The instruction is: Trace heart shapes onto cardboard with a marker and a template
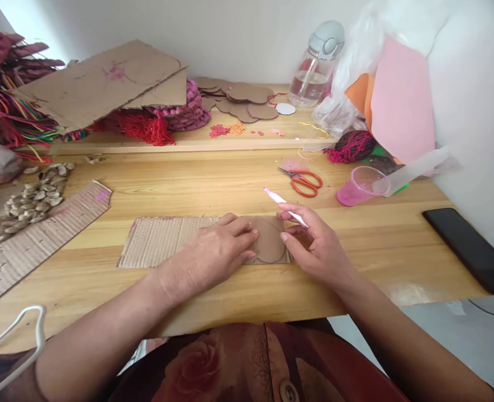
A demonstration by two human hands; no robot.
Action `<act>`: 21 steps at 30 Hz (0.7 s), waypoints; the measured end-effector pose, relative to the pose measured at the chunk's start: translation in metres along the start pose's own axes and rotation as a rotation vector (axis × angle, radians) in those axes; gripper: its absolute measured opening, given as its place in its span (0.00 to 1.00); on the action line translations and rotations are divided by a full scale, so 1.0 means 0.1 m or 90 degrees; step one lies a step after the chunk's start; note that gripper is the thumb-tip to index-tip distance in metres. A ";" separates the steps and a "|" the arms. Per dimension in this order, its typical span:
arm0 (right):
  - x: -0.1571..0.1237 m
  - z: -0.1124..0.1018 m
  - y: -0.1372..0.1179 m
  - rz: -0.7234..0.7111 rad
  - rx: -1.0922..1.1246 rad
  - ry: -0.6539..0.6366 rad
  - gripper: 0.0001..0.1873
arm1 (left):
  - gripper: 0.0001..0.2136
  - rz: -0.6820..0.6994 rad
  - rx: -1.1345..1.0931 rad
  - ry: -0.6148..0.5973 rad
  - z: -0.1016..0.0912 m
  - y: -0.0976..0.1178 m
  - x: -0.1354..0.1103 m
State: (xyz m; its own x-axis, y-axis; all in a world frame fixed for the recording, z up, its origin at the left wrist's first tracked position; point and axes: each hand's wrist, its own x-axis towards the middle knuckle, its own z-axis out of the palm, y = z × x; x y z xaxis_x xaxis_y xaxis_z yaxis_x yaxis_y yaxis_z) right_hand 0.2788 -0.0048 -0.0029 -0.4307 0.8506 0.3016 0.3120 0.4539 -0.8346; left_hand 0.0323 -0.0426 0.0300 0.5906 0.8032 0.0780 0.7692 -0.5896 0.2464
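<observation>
A strip of corrugated cardboard (163,237) lies on the table in front of me. On its right end is a smooth brown cardboard cut-out (270,237) with a rounded outline. My left hand (217,245) rests palm down across the strip, its fingers lying on the cut-out's left side. In my right hand (314,240) is a white marker (286,205) with a pink tip, held between the fingers and pointing up to the left, off the cardboard. That hand's thumb and a lower finger are at the cut-out's right edge.
Orange-handled scissors (305,181) and a pink plastic cup (354,190) stand beyond my right hand. A black phone (469,245) lies at the right edge. Shells (33,201) and another cardboard strip (50,240) are at left. Stacked cut-outs (247,95) and a bottle (314,72) occupy the back ledge.
</observation>
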 end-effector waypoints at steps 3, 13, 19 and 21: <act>0.03 0.03 -0.01 -0.037 -0.067 -0.014 0.33 | 0.12 0.005 0.010 0.020 0.04 0.01 0.00; 0.03 0.05 0.01 0.002 0.000 0.031 0.27 | 0.14 0.029 0.018 0.036 0.05 0.01 0.01; 0.04 0.01 0.00 0.068 0.063 0.128 0.16 | 0.16 0.009 0.073 0.014 0.05 0.04 0.00; 0.04 -0.02 -0.01 0.072 0.057 0.151 0.16 | 0.16 -0.002 0.078 -0.007 0.04 0.05 0.01</act>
State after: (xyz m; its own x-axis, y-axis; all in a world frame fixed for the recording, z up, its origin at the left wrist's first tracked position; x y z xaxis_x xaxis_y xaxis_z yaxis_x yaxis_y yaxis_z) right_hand 0.2782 -0.0016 -0.0003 -0.1837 0.9377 0.2949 0.2660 0.3363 -0.9034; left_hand 0.0375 -0.0447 0.0278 0.5906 0.8042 0.0674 0.7945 -0.5940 0.1263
